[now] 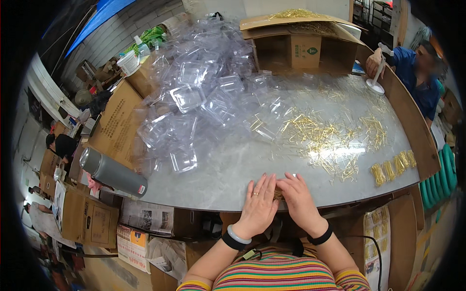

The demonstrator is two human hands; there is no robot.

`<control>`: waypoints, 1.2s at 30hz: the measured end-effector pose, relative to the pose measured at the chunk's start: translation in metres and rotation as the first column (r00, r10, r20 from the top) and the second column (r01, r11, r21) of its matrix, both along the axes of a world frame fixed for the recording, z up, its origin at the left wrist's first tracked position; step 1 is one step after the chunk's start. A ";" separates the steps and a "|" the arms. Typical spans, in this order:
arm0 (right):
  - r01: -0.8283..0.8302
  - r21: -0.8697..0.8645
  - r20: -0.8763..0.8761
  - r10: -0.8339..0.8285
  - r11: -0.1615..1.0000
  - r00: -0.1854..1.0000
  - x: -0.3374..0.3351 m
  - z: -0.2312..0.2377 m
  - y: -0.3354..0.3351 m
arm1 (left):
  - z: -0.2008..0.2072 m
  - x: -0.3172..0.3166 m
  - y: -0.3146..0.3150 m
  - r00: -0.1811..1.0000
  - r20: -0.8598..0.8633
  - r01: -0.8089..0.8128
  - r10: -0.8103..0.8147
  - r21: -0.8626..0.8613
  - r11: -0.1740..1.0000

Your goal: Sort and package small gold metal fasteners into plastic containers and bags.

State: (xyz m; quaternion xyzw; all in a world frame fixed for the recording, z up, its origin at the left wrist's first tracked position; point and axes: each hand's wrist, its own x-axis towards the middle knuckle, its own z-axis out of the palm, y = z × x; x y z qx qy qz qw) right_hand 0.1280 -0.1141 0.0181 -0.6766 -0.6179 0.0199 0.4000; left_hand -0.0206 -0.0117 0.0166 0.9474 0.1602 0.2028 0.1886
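Near the front edge of the grey table (218,174), my left hand (259,200) and my right hand (297,196) cup a small bundle of gold wire hooks (278,194) from both sides. Their fingers point away from me, slightly bent, and cover most of the bundle. My left fingers lie close together, and both thumbs are largely hidden. Ahead and to the right lies a loose spread of gold wire hooks (315,128). Several finished-looking bundles of gold hooks (388,170) stand in a row at the right edge.
Clear plastic clamshell boxes (189,97) pile up on the left. A grey bottle (112,172) leans at the left edge. An open cardboard box (306,51) stands at the back. On the right, a cardboard wall (412,111) borders the table; a person's hand (374,64) holds a white stand (375,86) there.
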 end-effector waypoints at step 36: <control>0.346 -0.069 -0.355 -0.347 0.936 0.868 -0.013 0.007 -0.029 | -0.010 0.011 -0.009 0.992 0.125 -0.021 0.013 0.063 0.998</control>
